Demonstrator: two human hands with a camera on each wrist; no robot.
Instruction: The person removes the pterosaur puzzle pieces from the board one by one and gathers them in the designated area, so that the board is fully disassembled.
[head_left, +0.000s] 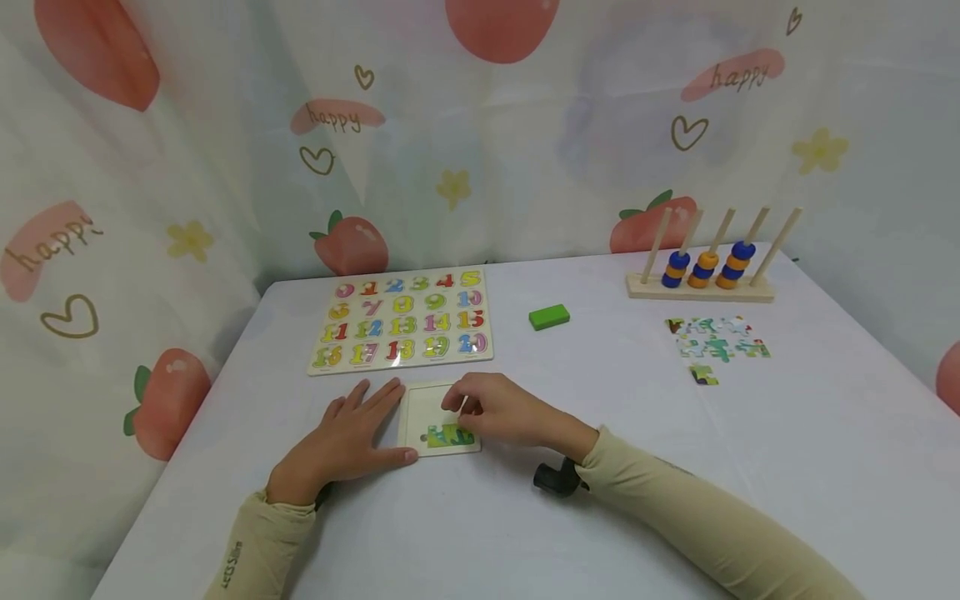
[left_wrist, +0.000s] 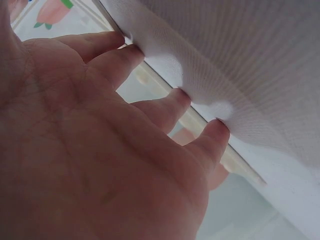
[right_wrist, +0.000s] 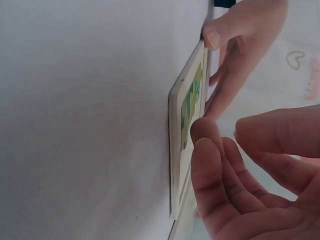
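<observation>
A small square puzzle tray (head_left: 427,407) lies on the table, with joined green jigsaw pieces (head_left: 444,435) along its near side. My left hand (head_left: 341,437) is spread flat at the tray's left side, the thumb at the near left corner and the fingertips by the far left one. Over the tray's right part hovers my right hand (head_left: 501,408), fingers loosely bent, thumb close to the pieces. In the right wrist view, the thumb (right_wrist: 207,167) overlaps a fingertip and no piece shows between them. The left wrist view shows the left fingers (left_wrist: 162,110) stretched onto the table.
A number board (head_left: 401,321) lies behind the tray, with a green block (head_left: 549,317) to its right. Farther right are loose jigsaw pieces (head_left: 716,342) and a wooden bead stand (head_left: 701,287) with blue and orange rings. A printed curtain (head_left: 517,150) hangs behind the table.
</observation>
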